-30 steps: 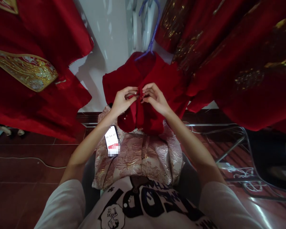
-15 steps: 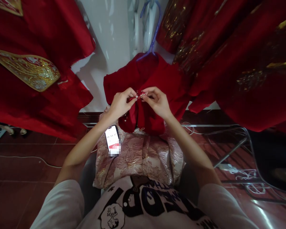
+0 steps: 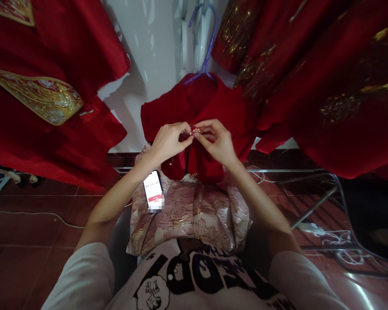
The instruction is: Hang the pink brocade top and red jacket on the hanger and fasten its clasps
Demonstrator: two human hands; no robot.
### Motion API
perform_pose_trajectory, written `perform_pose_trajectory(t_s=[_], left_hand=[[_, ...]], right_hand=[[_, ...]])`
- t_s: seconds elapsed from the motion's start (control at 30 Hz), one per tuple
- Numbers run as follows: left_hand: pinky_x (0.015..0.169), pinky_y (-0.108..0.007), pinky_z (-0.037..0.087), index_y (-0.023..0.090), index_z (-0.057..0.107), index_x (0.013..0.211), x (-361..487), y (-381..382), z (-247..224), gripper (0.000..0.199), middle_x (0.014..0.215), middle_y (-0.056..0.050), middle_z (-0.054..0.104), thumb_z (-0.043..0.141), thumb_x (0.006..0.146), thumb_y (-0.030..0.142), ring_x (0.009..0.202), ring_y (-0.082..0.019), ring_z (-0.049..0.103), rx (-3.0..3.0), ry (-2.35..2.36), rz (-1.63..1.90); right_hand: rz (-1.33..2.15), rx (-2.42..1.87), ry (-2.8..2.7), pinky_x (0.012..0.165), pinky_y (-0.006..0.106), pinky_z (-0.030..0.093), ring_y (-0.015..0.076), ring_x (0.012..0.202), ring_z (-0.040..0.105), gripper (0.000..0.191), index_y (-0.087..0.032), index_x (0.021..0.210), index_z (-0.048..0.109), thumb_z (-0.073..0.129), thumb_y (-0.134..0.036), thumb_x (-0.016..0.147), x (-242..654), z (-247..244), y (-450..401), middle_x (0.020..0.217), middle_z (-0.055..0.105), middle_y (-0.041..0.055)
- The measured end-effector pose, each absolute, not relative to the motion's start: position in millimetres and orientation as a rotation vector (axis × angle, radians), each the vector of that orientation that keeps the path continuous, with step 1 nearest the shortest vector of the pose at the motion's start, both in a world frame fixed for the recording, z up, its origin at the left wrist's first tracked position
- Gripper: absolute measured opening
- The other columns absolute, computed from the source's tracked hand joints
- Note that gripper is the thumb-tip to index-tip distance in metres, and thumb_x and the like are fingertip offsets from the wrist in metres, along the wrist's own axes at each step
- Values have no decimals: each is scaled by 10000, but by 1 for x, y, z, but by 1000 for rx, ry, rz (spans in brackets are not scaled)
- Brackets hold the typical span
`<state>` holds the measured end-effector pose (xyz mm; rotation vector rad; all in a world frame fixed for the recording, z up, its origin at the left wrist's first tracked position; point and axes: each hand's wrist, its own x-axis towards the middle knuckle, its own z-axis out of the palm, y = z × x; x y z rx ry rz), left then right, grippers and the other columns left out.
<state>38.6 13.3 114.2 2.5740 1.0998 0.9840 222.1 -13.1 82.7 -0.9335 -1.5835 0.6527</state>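
Note:
A red jacket [image 3: 210, 101] hangs from a purple hanger [image 3: 205, 64] in front of me, its lower part resting over shiny pink fabric on my lap. At its front opening, both hands pinch a small decorative fastener [image 3: 196, 131] with pearl-like and gold bits. My left hand [image 3: 171, 137] closes thumb and forefinger on its left end. From the other side my right hand [image 3: 217, 138] grips it between thumb and fingertips. The fingertips nearly meet, so the exact join between the two ends is hidden.
A phone [image 3: 153, 189] showing a running timer lies on the pink brocade fabric [image 3: 194, 215]. Red garments with gold embroidery [image 3: 54, 103] hang left, more red garments [image 3: 310, 107] right. A black chair [image 3: 368, 211] and white cables [image 3: 349, 245] are at the right.
My left hand has moved slightly right, toward the right hand, bringing the fingertips closer together at the fastener. The jacket and phone remain almost where they were.

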Motion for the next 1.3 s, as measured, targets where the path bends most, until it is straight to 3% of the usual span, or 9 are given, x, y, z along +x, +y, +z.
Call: perform_pose_trajectory(t_s=[0.5,0.8,0.93,1.03,1.17,1.3], left_hand=[[681,-313,505,122,721,932,52,10,124,254,857,-85,726,474,926,179,803,-212,696,3040,1104,615],[648,-282,499,137,701,885,52,19,110,241,833,-74,713,467,936,168,823,-187,686,3072,905,780],[716,-291,538,131,654,995,56,15,102,176,961,-76,718,592,830,131,825,-174,686,2708,924,905],[698,-243,559,126,598,1153,54,13,91,391,1112,-102,697,630,764,104,781,-120,688,2287,822,909],[708,-223,576,146,545,1311,48,12,74,520,1355,-170,594,593,795,114,840,-102,697,1988,738,836],[942,-349,573,183,543,1343,46,12,63,539,1314,-146,634,619,816,98,1113,-185,666,2018,686,854]], right_hand=[[584,-946,-1681,846,348,638,163,919,645,298,-193,1087,622,711,-303,825,236,85,-13,1024,604,52],[508,-936,-1796,853,363,609,181,974,609,311,-214,1112,570,634,-228,808,240,85,-10,1065,565,62],[399,-941,-1818,871,385,566,187,976,564,442,-224,1154,485,603,-185,729,237,79,-5,1114,508,68],[318,-952,-1808,920,440,538,227,1063,527,581,-223,1232,430,612,-170,683,233,70,-6,1189,440,95],[233,-991,-1827,1030,551,478,323,1278,431,701,-234,1325,371,640,-159,682,229,57,-13,1326,371,145],[120,-1059,-1886,1158,619,352,356,1468,252,707,-278,1414,309,605,-181,780,224,43,-16,1486,295,148]])
